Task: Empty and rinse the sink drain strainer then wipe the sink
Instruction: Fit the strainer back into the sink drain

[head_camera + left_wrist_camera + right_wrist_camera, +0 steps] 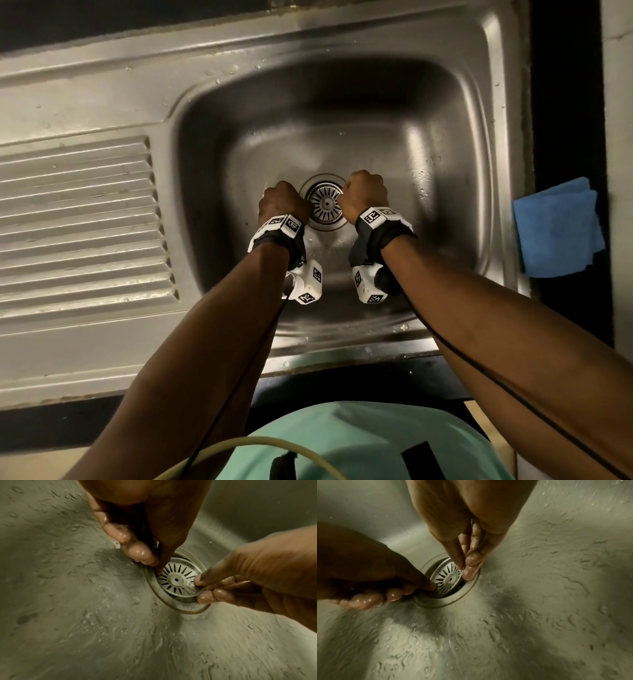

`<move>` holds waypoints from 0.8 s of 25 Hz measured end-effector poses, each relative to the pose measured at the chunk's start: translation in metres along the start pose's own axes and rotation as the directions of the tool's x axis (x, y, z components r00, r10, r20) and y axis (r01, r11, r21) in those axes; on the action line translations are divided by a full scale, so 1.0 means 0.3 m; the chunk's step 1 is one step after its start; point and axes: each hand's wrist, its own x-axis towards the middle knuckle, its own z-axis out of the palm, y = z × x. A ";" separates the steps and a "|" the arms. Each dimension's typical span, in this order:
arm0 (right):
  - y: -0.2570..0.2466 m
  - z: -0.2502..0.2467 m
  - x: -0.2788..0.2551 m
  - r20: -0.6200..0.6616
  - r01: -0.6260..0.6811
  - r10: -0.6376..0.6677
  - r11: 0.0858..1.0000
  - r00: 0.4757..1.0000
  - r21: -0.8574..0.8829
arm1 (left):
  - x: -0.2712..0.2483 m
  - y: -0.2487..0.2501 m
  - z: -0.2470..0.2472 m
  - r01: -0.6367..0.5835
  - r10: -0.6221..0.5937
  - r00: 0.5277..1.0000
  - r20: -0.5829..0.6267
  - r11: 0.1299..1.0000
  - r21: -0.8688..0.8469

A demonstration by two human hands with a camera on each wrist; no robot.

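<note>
The round slotted metal strainer (324,204) sits in the drain of the wet steel sink (428,137), slightly raised, with a dark gap showing at its near edge (186,599). Both hands reach down to it with fingers curled. My left hand (308,206) holds the strainer's left rim (160,574) with thumb tip on it and fingers tucked beside it. My right hand (341,202) pinches the right rim (462,569), thumb on top and a fingertip under the edge. In the right wrist view the strainer (448,580) tilts inside the drain ring (447,601).
A folded blue cloth (556,226) lies on the sink's right rim. The ribbed draining board (78,219) spreads to the left. Water drops cover the basin floor (85,615). A yellowish hose (260,445) and black cables run near my body.
</note>
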 end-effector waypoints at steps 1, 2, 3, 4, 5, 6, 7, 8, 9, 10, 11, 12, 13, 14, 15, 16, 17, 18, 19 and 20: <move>-0.005 -0.001 -0.006 0.007 0.012 -0.012 1.000 1.000 -0.019 | -0.001 0.001 -0.002 -0.004 0.004 1.000 0.002 1.000 0.003; -0.010 -0.005 -0.012 0.017 0.027 -0.026 0.999 1.000 -0.041 | -0.001 0.003 -0.003 -0.006 0.006 1.000 0.002 1.000 0.007; -0.013 -0.006 -0.018 0.022 0.039 -0.038 0.998 0.999 -0.058 | -0.001 0.001 -0.002 -0.007 0.007 1.000 -0.003 1.000 0.010; -0.017 -0.007 -0.022 0.022 0.049 -0.047 0.996 0.999 -0.072 | -0.001 0.001 -0.001 -0.011 0.011 1.000 -0.010 1.000 0.012; -0.018 -0.010 -0.025 0.019 0.053 -0.051 0.995 0.999 -0.080 | -0.002 0.001 0.001 -0.012 0.012 1.000 -0.015 1.000 0.010; -0.020 -0.013 -0.030 0.017 0.055 -0.054 0.995 0.998 -0.083 | -0.004 0.001 0.003 -0.008 0.008 1.000 -0.017 1.000 0.006; -0.022 -0.016 -0.031 0.015 0.055 -0.054 0.995 0.998 -0.081 | -0.002 0.000 0.002 -0.006 0.006 1.000 -0.020 1.000 0.008; -0.023 -0.019 -0.035 0.015 0.054 -0.053 0.996 0.998 -0.076 | -0.001 -0.002 0.004 -0.007 0.007 1.000 -0.019 1.000 0.015; -0.024 -0.021 -0.035 0.015 0.053 -0.052 0.996 0.999 -0.071 | 0.000 -0.004 0.004 -0.007 0.007 1.000 -0.016 1.000 0.019; -0.026 -0.023 -0.036 0.013 0.056 -0.055 0.996 0.998 -0.070 | 0.005 -0.008 0.007 -0.004 0.004 1.000 -0.017 1.000 0.019; -0.025 -0.024 -0.037 0.011 0.058 -0.058 0.996 0.998 -0.073 | 0.007 -0.010 0.009 0.000 0.000 1.000 -0.017 1.000 0.022; -0.026 -0.025 -0.037 0.009 0.062 -0.062 0.995 0.998 -0.077 | 0.012 -0.013 0.013 0.003 -0.003 1.000 -0.020 1.000 0.027; -0.027 -0.024 -0.036 0.008 0.064 -0.064 0.995 0.998 -0.080 | 0.013 -0.014 0.016 0.003 -0.002 1.000 -0.020 0.999 0.034; -0.028 -0.024 -0.034 0.005 0.065 -0.065 0.995 0.998 -0.082 | 0.015 -0.015 0.017 0.003 -0.002 1.000 -0.021 0.999 0.038; -0.029 -0.023 -0.032 0.004 0.065 -0.065 0.994 0.998 -0.083 | 0.015 -0.016 0.018 0.002 -0.001 1.000 -0.023 0.999 0.044; -0.031 -0.022 -0.032 0.005 0.069 -0.069 0.994 0.998 -0.085 | 0.017 -0.018 0.017 0.001 0.001 1.000 -0.030 0.999 0.047; -0.032 -0.023 -0.028 0.007 0.075 -0.075 0.993 0.997 -0.089 | 0.019 -0.017 0.015 0.002 0.000 0.999 -0.035 0.999 0.051; -0.032 -0.022 -0.027 0.009 0.078 -0.077 0.992 0.997 -0.095 | 0.018 -0.017 0.015 0.000 0.002 0.999 -0.037 0.998 0.058; -0.032 -0.022 -0.024 0.010 0.073 -0.072 0.993 0.997 -0.095 | 0.016 -0.015 0.013 -0.002 0.005 0.999 -0.037 0.998 0.066; -0.031 -0.020 -0.021 0.012 0.065 -0.064 0.994 0.998 -0.091 | 0.018 -0.016 0.012 -0.004 0.007 0.999 -0.039 0.997 0.073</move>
